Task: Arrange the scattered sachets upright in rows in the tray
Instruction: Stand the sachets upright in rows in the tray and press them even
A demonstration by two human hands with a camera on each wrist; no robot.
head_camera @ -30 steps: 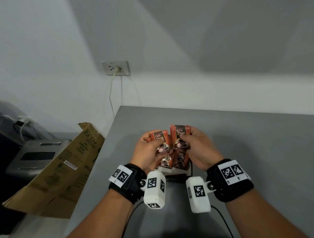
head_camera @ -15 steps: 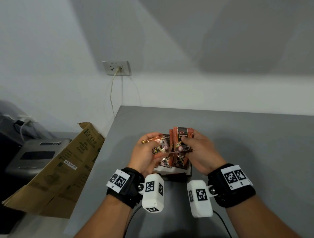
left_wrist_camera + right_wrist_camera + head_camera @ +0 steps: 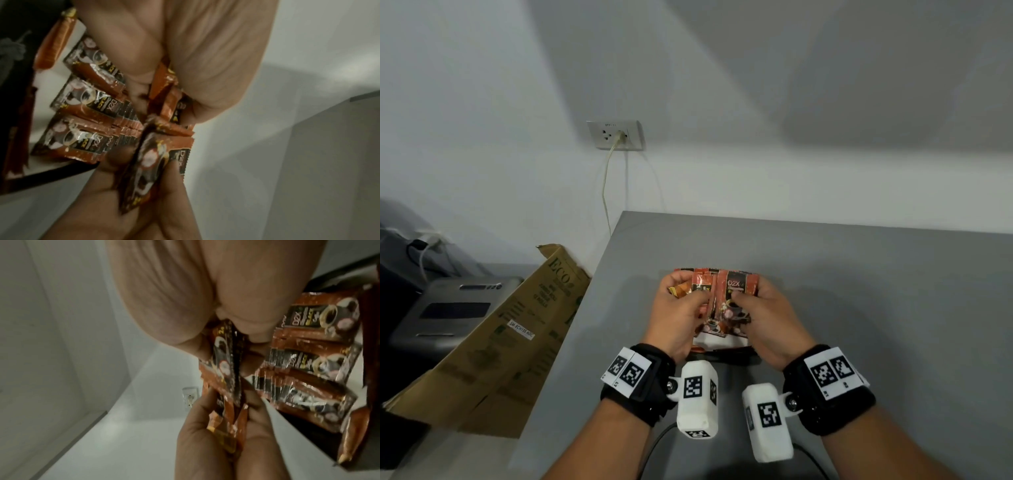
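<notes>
Sachets are orange-brown foil with a black panel reading "D2X" and a coffee-cup picture; a yellow line under the brand is too blurred to read in full, and a yellow "2" and a further mark show near one edge. The left hand (image 3: 678, 318) grips a small bunch of sachets (image 3: 690, 286), thumb in front and fingers (image 3: 207, 68) curled behind, so the packs sit pinched between them, tops fanning out to the left. The right hand (image 3: 763, 320) pinches a single sachet (image 3: 738, 291) upright, thumb on its printed face and fingers (image 3: 156, 293) behind; "D2X" is legible above the thumb. The two held lots are touching or nearly so, just above the tray (image 3: 722, 342), a white-walled box with a dark base edge, standing on the grey desk (image 3: 876, 308) directly in front of both wrists. In the tray, rows of sachets (image 3: 86, 104) stand upright, faces toward the wearer, packed closely one behind another; one loose pack (image 3: 55, 43) lies beside the tray wall in the left wrist view. To the left of the desk leans a cardboard box (image 3: 517, 329) printed "ECO", with a white label too small to read. A wall socket (image 3: 616, 134) has a cable plugged in.
</notes>
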